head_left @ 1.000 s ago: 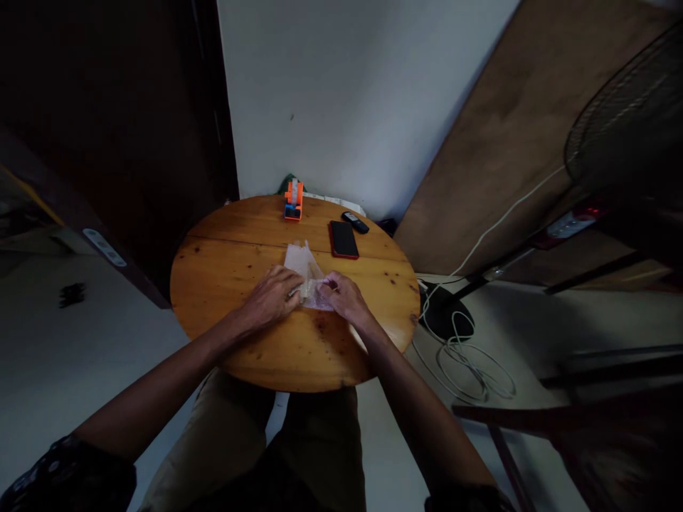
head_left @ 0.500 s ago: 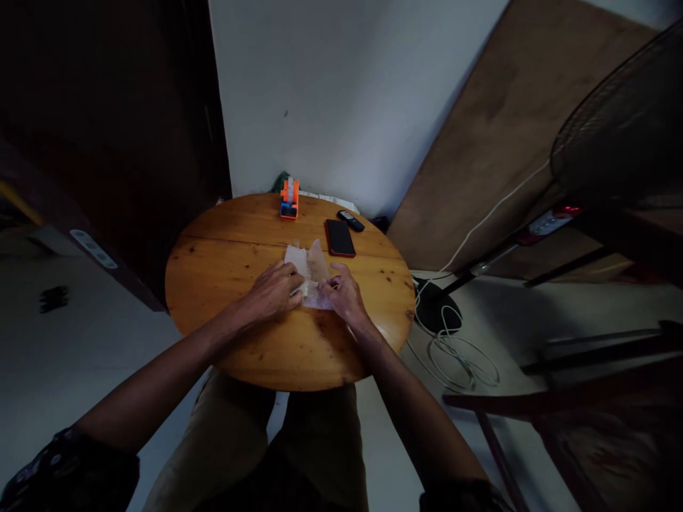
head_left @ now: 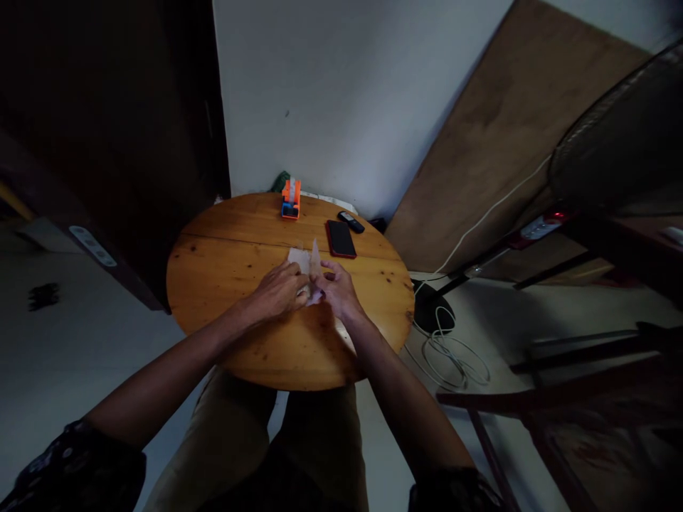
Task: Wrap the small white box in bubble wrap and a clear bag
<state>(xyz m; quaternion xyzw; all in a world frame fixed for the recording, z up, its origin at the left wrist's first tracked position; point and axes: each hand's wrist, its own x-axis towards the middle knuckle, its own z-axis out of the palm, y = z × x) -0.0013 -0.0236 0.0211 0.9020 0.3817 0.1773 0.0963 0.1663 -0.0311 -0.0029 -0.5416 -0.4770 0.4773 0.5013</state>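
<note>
A whitish, partly see-through sheet (head_left: 299, 258), which looks like bubble wrap, lies at the middle of the round wooden table (head_left: 224, 284). My left hand (head_left: 282, 287) is closed on its left part, with curled fingers pressing it down. On the other side, my right hand (head_left: 339, 290) grips the right part between thumb and fingers. One flap of the sheet stands up between my hands. My fingers hide the sheet's lower middle, and whether anything is inside I cannot tell.
Toward the back of the table stands an orange and blue tape dispenser (head_left: 291, 198). A phone (head_left: 341, 238) in a red case and a small black keypad handset (head_left: 351, 221) lie right of it. A fan (head_left: 613, 142), looped cable (head_left: 453, 363) and dark wooden chair (head_left: 512, 402) are at right.
My right hand has moved slightly left and up, bringing the sheet's right part inward. The upright flap now looks narrower and steeper. My left hand stays nearly in place.
</note>
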